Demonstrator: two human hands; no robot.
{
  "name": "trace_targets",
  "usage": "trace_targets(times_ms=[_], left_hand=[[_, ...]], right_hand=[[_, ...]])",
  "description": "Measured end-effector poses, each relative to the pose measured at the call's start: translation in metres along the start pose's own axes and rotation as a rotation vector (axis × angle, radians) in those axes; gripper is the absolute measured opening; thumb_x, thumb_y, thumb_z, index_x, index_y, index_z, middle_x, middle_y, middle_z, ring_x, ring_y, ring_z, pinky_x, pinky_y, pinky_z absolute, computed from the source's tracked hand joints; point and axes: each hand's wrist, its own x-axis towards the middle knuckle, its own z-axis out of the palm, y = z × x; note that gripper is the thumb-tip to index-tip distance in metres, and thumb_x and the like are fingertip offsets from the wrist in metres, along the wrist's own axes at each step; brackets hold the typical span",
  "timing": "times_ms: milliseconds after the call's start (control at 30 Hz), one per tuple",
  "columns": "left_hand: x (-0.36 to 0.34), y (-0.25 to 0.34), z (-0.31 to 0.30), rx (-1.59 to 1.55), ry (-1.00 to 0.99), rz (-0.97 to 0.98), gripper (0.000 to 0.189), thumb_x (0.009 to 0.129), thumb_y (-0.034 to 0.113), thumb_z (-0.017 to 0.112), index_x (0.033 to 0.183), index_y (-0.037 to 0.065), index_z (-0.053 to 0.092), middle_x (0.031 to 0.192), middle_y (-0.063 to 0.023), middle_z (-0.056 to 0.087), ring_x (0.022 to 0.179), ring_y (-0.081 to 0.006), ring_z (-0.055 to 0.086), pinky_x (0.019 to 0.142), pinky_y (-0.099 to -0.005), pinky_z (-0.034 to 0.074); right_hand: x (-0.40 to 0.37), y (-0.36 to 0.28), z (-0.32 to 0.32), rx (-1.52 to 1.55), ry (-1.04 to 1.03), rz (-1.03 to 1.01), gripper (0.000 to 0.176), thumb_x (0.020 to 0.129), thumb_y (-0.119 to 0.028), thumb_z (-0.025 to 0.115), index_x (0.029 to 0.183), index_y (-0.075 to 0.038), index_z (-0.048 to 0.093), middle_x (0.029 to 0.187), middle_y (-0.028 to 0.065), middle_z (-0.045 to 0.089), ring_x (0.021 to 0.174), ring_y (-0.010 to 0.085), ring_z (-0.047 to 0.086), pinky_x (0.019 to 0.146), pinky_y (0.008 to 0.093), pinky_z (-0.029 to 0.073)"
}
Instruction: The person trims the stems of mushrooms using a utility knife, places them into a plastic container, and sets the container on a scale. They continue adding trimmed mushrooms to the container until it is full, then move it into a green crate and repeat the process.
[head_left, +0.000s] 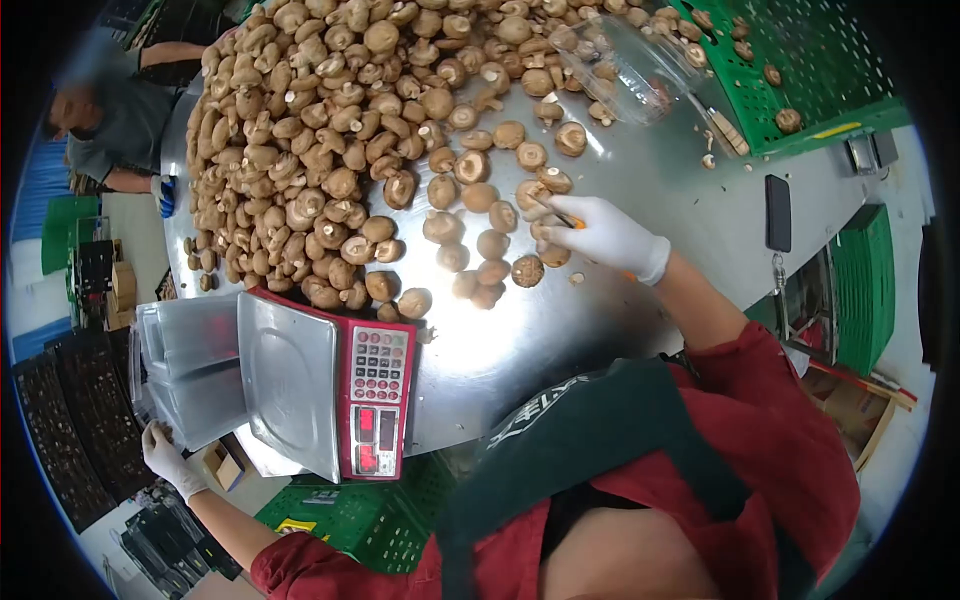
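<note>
My right hand point(605, 238), in a white glove, is closed around a small knife point(571, 219) with an orange handle. Its tip points left over the loose shiitake mushrooms point(473, 167) on the steel table, and the fingers are close to a few of them. At the lower left, my gloved left hand point(170, 462) is closed beside the bottom corner of the clear plastic trays point(200, 400). A small brownish patch shows at its fingertips, too small to name. Next to the trays stands a red scale point(378, 400) with a bare metal pan point(290, 385).
A large heap of shiitake point(300, 150) covers the far left of the table point(640, 160). A clear plastic container point(625, 70), a brush-like wooden-handled tool point(728, 133) and a green crate point(830, 70) are at the back right. A phone point(778, 213) lies near the right edge. Another person point(115, 120) stands at far left.
</note>
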Motion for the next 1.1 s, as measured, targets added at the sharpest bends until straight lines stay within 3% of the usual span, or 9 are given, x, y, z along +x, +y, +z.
trace_targets(times_ms=[67,233,367,467,533,700,800,933,1100], left_hand=[[-0.05,0.066,0.011,0.196,0.196,0.035,0.019,0.095,0.019,0.063,0.101,0.002,0.07,0.084,-0.0058,0.071,0.074,-0.0129,0.063,0.068,-0.0282,0.051],[-0.171,0.14,0.058,0.36,0.253,0.356,0.007,0.084,0.009,0.073,0.088,0.003,0.071,0.079,-0.0038,0.071,0.07,-0.0128,0.063,0.063,-0.0292,0.052],[-0.258,0.17,0.114,0.366,-0.002,0.275,0.009,0.083,0.011,0.072,0.08,0.004,0.068,0.072,-0.0066,0.068,0.06,-0.0108,0.058,0.056,-0.0281,0.047],[-0.28,0.171,0.124,0.485,-0.415,0.005,0.027,0.081,0.013,0.073,0.107,0.007,0.067,0.091,-0.0109,0.07,0.08,-0.0239,0.065,0.075,-0.0358,0.051],[-0.291,0.188,0.122,0.409,-0.327,0.14,0.04,0.08,0.012,0.074,0.118,0.005,0.062,0.106,-0.0128,0.066,0.097,-0.0286,0.062,0.087,-0.0385,0.047],[-0.294,0.259,0.143,0.175,-0.087,0.331,0.043,0.081,0.004,0.07,0.122,0.0,0.058,0.117,-0.0139,0.061,0.11,-0.0299,0.056,0.1,-0.0397,0.041],[-0.298,0.289,0.2,-0.038,-0.296,0.492,0.038,0.081,-0.001,0.067,0.118,0.0,0.06,0.115,-0.0154,0.062,0.111,-0.0301,0.057,0.101,-0.0388,0.041],[-0.307,0.288,0.283,-0.108,-0.544,0.503,0.042,0.08,0.006,0.069,0.121,0.004,0.057,0.117,-0.0169,0.058,0.112,-0.0339,0.055,0.098,-0.0397,0.043],[-0.315,0.301,0.343,-0.238,-0.57,0.616,0.048,0.077,0.006,0.072,0.123,0.007,0.057,0.118,-0.0151,0.058,0.112,-0.0331,0.055,0.097,-0.0391,0.044]], right_hand=[[0.027,-0.005,0.006,-0.207,-0.037,-0.135,0.031,0.093,-0.018,0.059,0.12,-0.002,0.061,0.09,0.0035,0.066,0.084,0.0101,0.061,0.073,0.0263,0.049],[0.092,-0.034,0.039,-0.474,-0.061,-0.186,0.039,0.089,-0.027,0.063,0.124,-0.012,0.059,0.093,0.011,0.069,0.081,0.0186,0.066,0.074,0.0341,0.052],[0.144,-0.057,0.091,-0.896,-0.146,-0.275,0.043,0.087,-0.018,0.053,0.129,-0.013,0.056,0.097,0.0155,0.07,0.092,0.0318,0.068,0.079,0.0437,0.052],[0.167,-0.045,0.11,-1.047,-0.067,-0.379,0.036,0.086,-0.015,0.052,0.121,-0.012,0.059,0.097,0.012,0.07,0.089,0.0302,0.069,0.075,0.0429,0.053],[0.169,-0.051,0.105,-1.115,-0.097,-0.31,0.032,0.085,-0.015,0.053,0.116,-0.012,0.06,0.097,0.0111,0.07,0.088,0.0301,0.069,0.074,0.043,0.054],[0.145,-0.033,0.063,-0.919,0.021,-0.306,0.031,0.087,-0.028,0.057,0.115,-0.016,0.059,0.105,0.0111,0.065,0.096,0.0321,0.064,0.081,0.0419,0.053],[0.115,-0.017,0.024,-0.513,0.139,-0.393,0.035,0.085,-0.027,0.066,0.116,-0.013,0.061,0.107,0.0106,0.064,0.097,0.0259,0.064,0.083,0.0374,0.052],[0.047,-0.011,-0.028,-0.15,0.186,-0.2,0.028,0.084,-0.013,0.071,0.109,-0.005,0.06,0.096,0.0019,0.06,0.091,0.0085,0.054,0.08,0.0247,0.047],[-0.058,-0.011,-0.063,-0.086,0.358,0.165,0.022,0.085,-0.005,0.067,0.106,-0.002,0.061,0.094,-0.0006,0.058,0.087,0.0076,0.053,0.078,0.0257,0.047]])
